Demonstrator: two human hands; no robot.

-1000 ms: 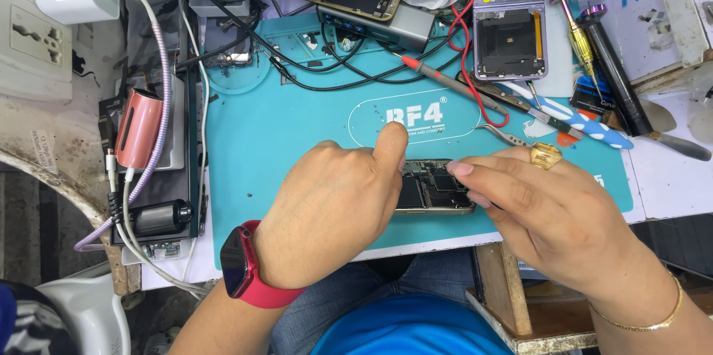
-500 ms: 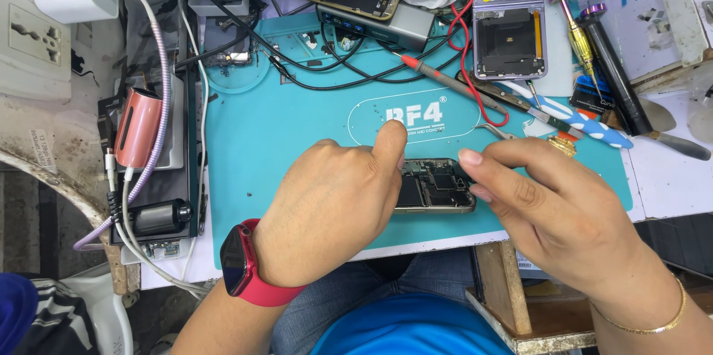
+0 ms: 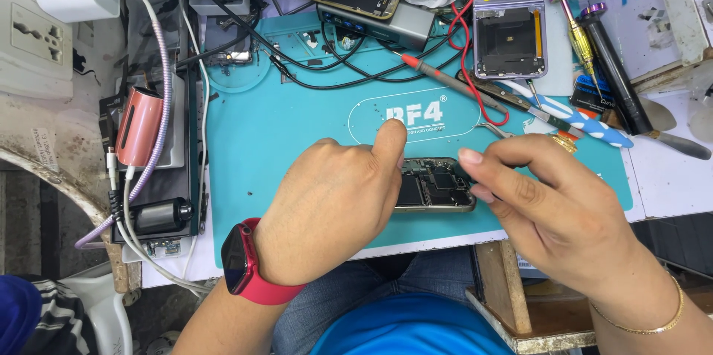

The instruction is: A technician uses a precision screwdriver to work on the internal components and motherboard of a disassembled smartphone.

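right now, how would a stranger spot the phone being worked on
Find the teal mat. At its near edge, between the left hand and right hand, lies the opened phone. Unlike the purple flip phone farther back, it shows dark boards inside.

Both hands (image 3: 327, 210) (image 3: 557, 210) touch an opened phone (image 3: 434, 186) (teal mat (image 3: 282, 139) beneath).

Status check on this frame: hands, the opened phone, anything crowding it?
Left hand pressed on opened phone, holding it down. Right hand fingers at its right end. Tweezers and cables nearby on teal mat.
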